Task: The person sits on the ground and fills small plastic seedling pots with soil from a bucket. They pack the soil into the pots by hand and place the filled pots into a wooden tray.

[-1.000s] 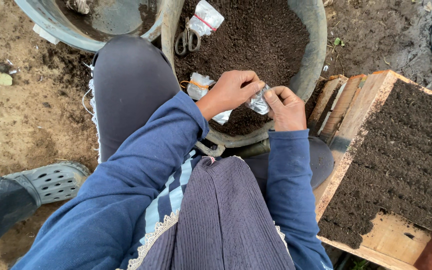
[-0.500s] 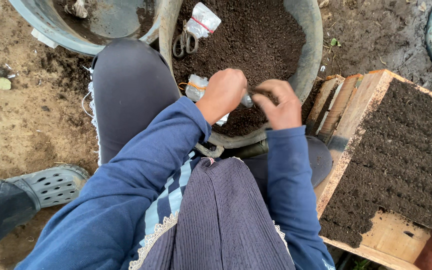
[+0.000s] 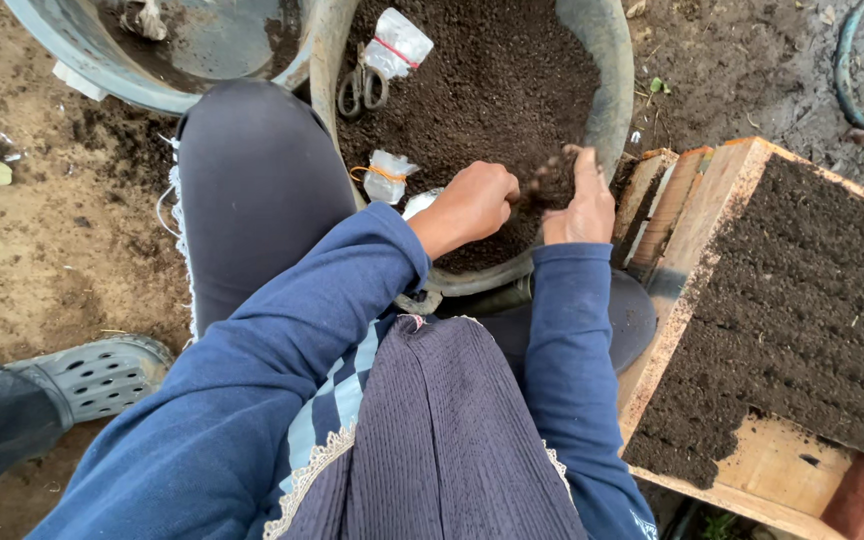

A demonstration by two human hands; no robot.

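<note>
My left hand (image 3: 472, 203) is curled into a fist over the near edge of a grey basin (image 3: 614, 95) full of dark soil. The small clear packet it gripped a moment ago is hidden inside the fingers. My right hand (image 3: 580, 205) is just to its right, palm turned toward the fist, fingers spread and blurred, with nothing seen in it. A small plastic bag tied with an orange band (image 3: 387, 176) lies on the soil left of my left hand, and a white bag (image 3: 422, 203) peeks out beside my wrist.
Scissors (image 3: 362, 88) and a bag with a red band (image 3: 398, 44) lie at the basin's far left. A second grey basin (image 3: 102, 72) sits at top left. A wooden tray (image 3: 714, 205) of furrowed soil is on the right. A grey perforated shoe (image 3: 102, 375), a hose (image 3: 849, 95).
Both hands dropped lower toward the soil. The packet, held between both hands a second ago, passed into the left fist and out of sight, and the right hand let go and spread its fingers.
</note>
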